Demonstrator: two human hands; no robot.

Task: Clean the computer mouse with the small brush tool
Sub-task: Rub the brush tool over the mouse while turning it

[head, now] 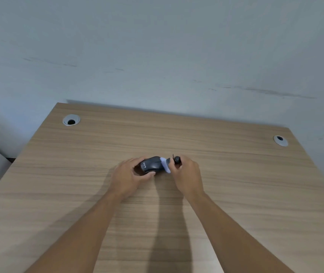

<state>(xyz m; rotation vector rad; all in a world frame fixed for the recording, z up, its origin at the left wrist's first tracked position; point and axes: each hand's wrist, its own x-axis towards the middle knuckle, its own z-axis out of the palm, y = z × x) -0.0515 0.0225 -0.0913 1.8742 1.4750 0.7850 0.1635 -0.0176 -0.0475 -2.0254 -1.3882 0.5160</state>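
The black computer mouse (151,164) sits near the middle of the wooden table (216,154), its front end pointing toward 3 o'clock. The left hand (130,177) is curled around its rear and sides, thumb on the near flank, pinning it down. The right hand (186,174) is closed on the small brush tool (172,163), whose dark handle pokes out above the fingers and whose pale bristles press against the mouse's front edge at its 3 o'clock side. So the cleaning looks to be under way, on the button end. Whether the top, sides or underside are already brushed cannot be told; any dust is too small to see.
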